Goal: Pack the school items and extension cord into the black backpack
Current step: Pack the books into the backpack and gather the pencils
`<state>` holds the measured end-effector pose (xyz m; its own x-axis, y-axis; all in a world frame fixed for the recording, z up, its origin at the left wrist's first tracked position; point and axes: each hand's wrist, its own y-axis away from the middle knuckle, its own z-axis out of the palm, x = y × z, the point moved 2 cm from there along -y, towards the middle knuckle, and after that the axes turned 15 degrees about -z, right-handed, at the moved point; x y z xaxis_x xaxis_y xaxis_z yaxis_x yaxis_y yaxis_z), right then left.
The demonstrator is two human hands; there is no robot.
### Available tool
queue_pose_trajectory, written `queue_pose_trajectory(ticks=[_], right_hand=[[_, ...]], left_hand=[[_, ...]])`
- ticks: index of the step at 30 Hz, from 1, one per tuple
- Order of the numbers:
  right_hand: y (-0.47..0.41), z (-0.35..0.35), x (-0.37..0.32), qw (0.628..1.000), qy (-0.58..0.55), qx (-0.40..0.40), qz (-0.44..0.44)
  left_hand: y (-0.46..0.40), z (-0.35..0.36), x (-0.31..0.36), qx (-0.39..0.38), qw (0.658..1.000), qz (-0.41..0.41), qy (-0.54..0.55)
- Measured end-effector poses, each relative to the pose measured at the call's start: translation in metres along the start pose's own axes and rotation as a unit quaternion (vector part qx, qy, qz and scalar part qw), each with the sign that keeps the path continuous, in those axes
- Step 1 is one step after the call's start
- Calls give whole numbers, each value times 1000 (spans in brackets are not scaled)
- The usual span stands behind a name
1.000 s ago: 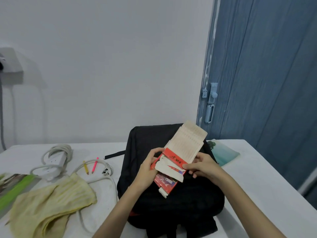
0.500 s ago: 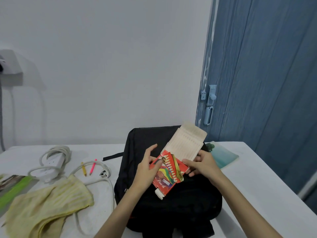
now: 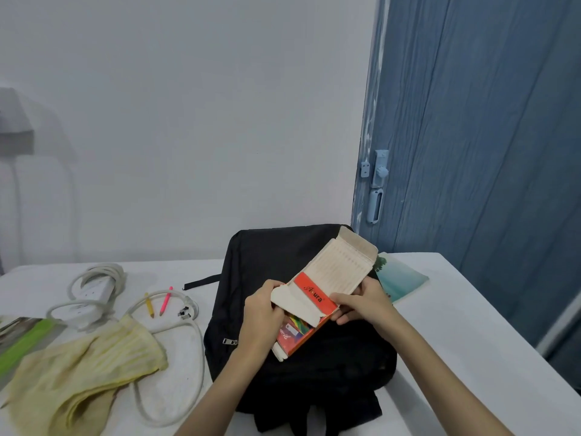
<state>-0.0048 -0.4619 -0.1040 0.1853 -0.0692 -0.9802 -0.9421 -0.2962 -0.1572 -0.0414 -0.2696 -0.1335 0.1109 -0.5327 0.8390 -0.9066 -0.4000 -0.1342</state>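
The red pencil box, its flap open, is held above the black backpack by both hands: left hand and right hand fingers clamped on it. Bare worktop lies right; the extension cord, two pencils and a yellow cloth crowd the left. A book is partly hidden behind.

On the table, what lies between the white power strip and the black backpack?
In the head view, between the power strip and the backpack lie a yellow pencil, a pink pencil and the looped white cord with its plug.
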Motion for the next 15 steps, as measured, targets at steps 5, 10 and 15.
queue_pose_trajectory(ticks=[5,10,15], right_hand=[[1,4,-2,998,34,-53,16],[4,9,3,996,7,-78,44],[7,11,3,990,-54,-98,81]], left_hand=[[3,-3,5,-10,1000,14,-14],[3,-8,1,-27,999,8,-34],[5,-11,0,-25,998,25,-45]])
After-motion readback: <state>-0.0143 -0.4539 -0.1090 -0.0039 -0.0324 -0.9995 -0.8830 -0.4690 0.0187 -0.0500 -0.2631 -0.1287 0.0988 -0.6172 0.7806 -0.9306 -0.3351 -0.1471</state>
